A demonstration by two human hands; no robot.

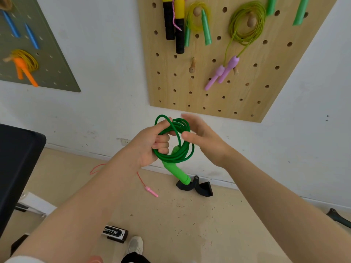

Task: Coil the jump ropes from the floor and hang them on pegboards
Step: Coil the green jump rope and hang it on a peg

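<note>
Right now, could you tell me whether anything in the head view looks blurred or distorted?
Head view: the right hand is motion-smeared at its fingertips; the left hand holding the green jump rope is sharper; wide-angle distortion splays the wooden pegboard edges; lighting is soft, without glare.

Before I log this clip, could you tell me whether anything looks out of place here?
Yes: a pink jump rope lies loose and uncoiled on the floor near the wall, unlike the coiled ropes on the wooden pegboard. Small dark debris is also scattered across the floor.
</note>
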